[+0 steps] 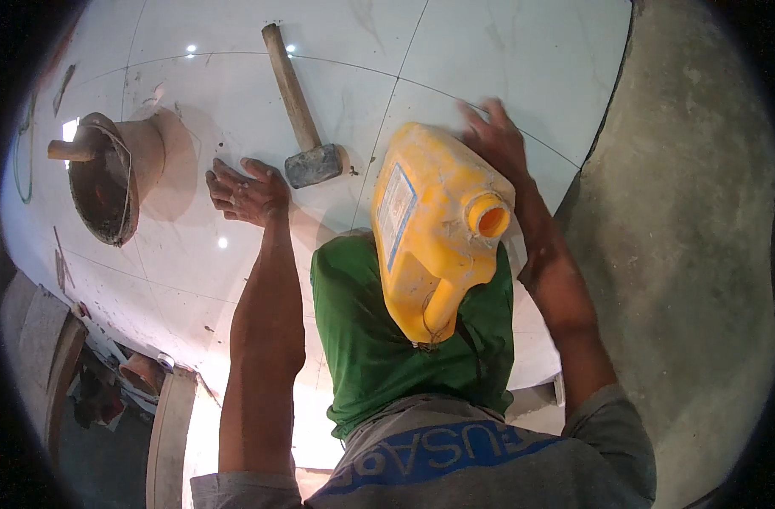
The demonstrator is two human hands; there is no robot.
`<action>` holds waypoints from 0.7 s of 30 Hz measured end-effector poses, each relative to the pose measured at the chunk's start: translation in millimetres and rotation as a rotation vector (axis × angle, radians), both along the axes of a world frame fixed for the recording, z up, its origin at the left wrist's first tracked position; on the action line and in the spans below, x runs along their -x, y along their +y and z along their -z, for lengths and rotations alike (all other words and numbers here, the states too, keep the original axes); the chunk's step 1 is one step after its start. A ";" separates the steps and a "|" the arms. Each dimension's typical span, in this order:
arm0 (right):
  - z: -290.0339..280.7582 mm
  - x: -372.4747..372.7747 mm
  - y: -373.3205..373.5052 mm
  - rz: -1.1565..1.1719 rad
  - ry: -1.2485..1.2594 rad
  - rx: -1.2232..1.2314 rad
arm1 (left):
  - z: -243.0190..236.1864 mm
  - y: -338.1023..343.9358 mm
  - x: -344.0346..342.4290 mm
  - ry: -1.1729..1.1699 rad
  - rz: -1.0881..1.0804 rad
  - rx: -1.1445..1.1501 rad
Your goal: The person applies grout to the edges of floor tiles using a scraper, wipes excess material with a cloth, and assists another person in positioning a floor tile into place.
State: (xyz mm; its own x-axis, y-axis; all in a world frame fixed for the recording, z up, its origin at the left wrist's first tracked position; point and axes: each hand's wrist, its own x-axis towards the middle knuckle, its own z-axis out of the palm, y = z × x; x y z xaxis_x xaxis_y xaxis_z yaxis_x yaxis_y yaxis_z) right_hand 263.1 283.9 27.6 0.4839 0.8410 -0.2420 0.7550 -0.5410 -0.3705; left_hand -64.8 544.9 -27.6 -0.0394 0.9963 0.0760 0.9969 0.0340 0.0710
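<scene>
Left hand (253, 194), fingers parted, is near the wooden-handled, grey-headed sledgehammer (294, 99); blurred right hand (498, 142), fingers spread, is just beside the scuffed yellow plastic jug (436, 212)

1. The bulky yellow plastic jerrycan (434, 204) fills the middle, barring a low straight path between the left hand (250, 193) and the right hand (499, 144).
2. Just right of the left hand, the hammer with a wooden handle and dark block head (293, 95) obstructs too; only a narrow gap separates its head from the jerrycan.
3. Beyond these, glossy white floor tiles (349, 106) offer wider passage between handle and right hand.
4. Leftward, room ends at the stained brown bucket (148, 157).
</scene>
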 end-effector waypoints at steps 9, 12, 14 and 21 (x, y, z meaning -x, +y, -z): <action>-9.5 -4.7 95.4 -0.371 -0.003 0.119 | -5.2 1.3 -0.8 -0.005 -0.008 0.030; -10.0 -11.0 100.7 -0.349 0.033 0.119 | -3.3 2.5 0.5 -0.020 0.003 0.030; -9.1 -13.4 103.0 -0.373 0.010 0.079 | -0.6 4.3 1.8 -0.007 -0.005 0.035; -10.1 -18.7 110.0 -0.414 0.039 0.170 | -1.6 1.6 1.9 0.015 0.014 0.034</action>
State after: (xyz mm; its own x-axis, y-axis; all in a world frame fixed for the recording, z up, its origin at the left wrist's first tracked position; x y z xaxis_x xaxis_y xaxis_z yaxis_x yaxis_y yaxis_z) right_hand 281.7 393.9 37.8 0.1031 0.9085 -0.4050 0.9080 -0.2522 -0.3346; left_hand -66.7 546.5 -26.0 -0.0248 0.9988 0.0427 0.9982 0.0225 0.0547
